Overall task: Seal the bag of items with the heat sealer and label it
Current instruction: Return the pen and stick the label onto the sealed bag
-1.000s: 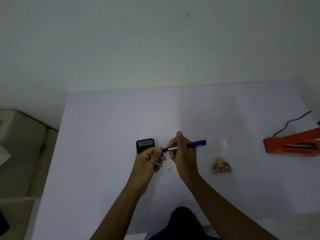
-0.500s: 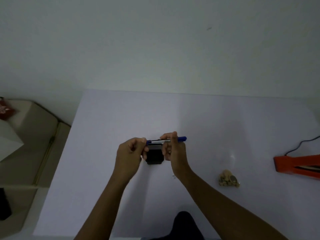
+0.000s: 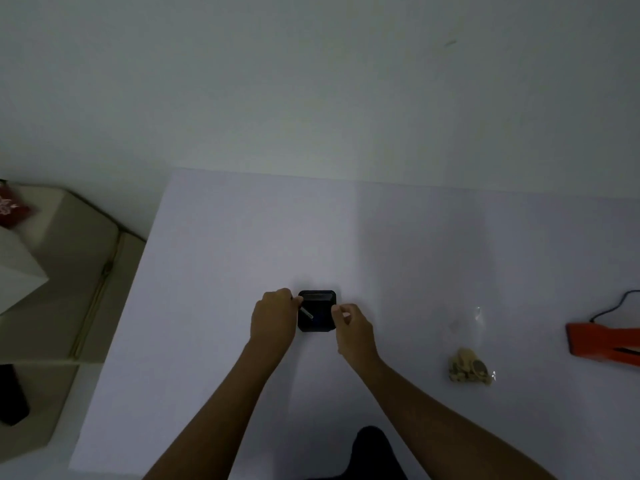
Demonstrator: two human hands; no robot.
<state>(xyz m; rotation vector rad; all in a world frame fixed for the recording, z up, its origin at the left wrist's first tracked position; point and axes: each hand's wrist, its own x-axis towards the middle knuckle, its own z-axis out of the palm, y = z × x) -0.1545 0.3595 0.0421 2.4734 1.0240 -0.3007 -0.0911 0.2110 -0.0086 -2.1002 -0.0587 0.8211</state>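
A small black box (image 3: 317, 310) sits mid-table between my hands. My left hand (image 3: 273, 318) is closed at the box's left edge, pinching the end of a pen (image 3: 307, 312). The pen's pale section slants down-right over the box and its dark blue part is hard to make out. My right hand (image 3: 351, 329) is curled at the box's right edge; whether it touches the pen is unclear. The clear bag (image 3: 467, 368) with small tan items bunched at its bottom lies to the right, apart from both hands. The orange heat sealer (image 3: 602, 344) lies at the right edge.
A black cord (image 3: 616, 306) runs from the sealer off the right side. The white table (image 3: 242, 237) ends at a wall behind and drops off on the left. Beige furniture (image 3: 69, 271) with a red item (image 3: 12, 209) stands on the left.
The pen has come down from level between both hands to slant over the black box. My right hand has slid to the box's right edge. The view has shifted left.
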